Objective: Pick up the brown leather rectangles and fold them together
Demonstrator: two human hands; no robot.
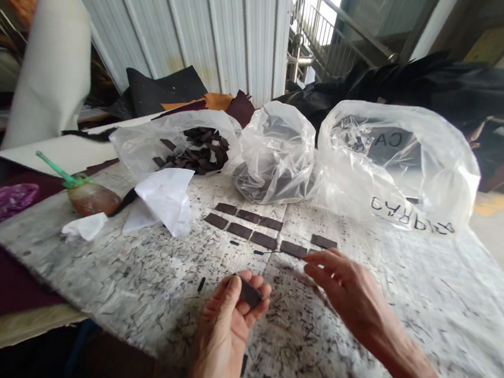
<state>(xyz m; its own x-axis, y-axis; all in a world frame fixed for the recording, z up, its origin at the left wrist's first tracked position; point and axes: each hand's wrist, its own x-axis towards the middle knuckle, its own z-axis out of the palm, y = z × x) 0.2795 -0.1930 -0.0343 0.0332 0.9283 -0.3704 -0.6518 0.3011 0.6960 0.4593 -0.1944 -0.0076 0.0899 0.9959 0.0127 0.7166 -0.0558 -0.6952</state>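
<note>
A worktop (132, 284), pale and flecked with dark marks, spreads across the view. A large clear bag with black lettering (440, 174) sits toward its far right corner. A bunched clear bag (278, 155) stands near the middle of the far edge, and an open clear bag (138, 146) full of dark scraps (205, 153) lies left of it.

The right hand (346, 281) reaches in from the right edge, its fingertips at the end of a front-row piece; whether they grip it I cannot tell. The left hand (232, 308), palm up by the near edge, grasps a dark rectangular piece (248, 293) between thumb and fingers.

White paper (164, 197) lies toward the left edge, near a brownish container with a green stem (94, 198) and a crumpled white tissue (84, 226). Mid-worktop, dark pieces (239, 230) form two rows: four in front, three behind, plus another (324, 241) farther right. Smallest is a black sliver (234, 243) just before the front row.
</note>
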